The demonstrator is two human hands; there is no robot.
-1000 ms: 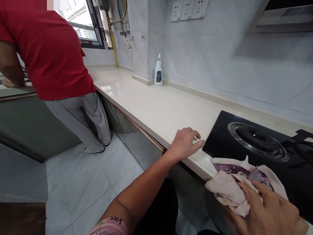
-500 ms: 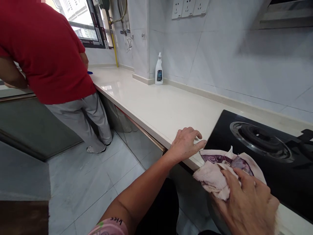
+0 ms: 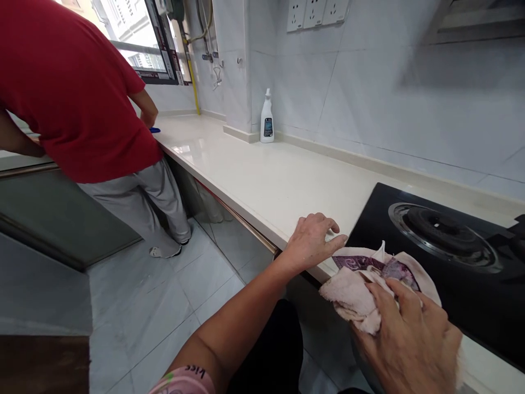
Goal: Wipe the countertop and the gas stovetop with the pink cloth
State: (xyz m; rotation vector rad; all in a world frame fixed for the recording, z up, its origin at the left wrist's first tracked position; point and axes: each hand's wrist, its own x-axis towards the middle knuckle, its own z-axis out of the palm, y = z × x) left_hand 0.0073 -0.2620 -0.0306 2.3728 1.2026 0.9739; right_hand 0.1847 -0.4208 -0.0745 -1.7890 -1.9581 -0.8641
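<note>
My right hand grips a bunched pale pink cloth with a purple patterned band. The cloth lies over the front left corner of a black glass stove top and hangs a little past the counter's edge. My left hand rests on the cream countertop just left of the stove, its fingers bent but apart, with nothing in it. The thumb points at the cloth and stove edge. A round burner sits in the stove behind the cloth.
A white spray bottle stands against the wall by the pillar. At the far left a person in a red shirt leans over the counter, near a blue object. Wall sockets are above. A long handle rail runs below the counter edge.
My right hand and the cloth have shifted slightly left. My left hand stays put. The person in red has leaned further over, one forearm now showing more.
</note>
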